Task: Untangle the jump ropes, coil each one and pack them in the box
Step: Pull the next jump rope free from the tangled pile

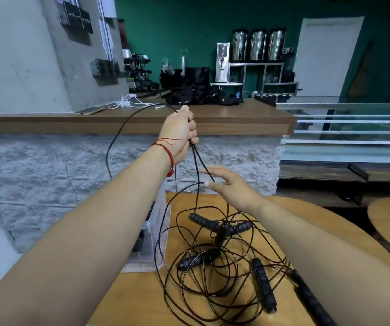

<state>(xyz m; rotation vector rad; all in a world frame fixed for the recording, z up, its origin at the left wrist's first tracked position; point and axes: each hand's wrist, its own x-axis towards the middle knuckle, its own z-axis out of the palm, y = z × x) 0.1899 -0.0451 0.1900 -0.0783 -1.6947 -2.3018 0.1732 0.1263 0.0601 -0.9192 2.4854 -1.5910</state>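
Left hand (180, 134) raised, gripping rope (195, 165); right hand (232, 185) lower, fingers (212, 171) spread.

Tabletop: the round wooden tabletop (130, 300) carries the tangle of thin black jump ropes (212, 282) at its middle.
Box: the clear plastic box (152, 252) stands at the tabletop's left edge, just left of the tangle.
Hands: the left hand (179, 132) is raised above the tangle, gripping strands that hang down to it; the right hand (232, 185) is below and to its right, at those strands.
Behind: a long wooden counter (248, 114) runs behind both hands.

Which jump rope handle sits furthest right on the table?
The handle alongside the right forearm, running off the frame's bottom edge. The others lie further left, within the rope tangle.
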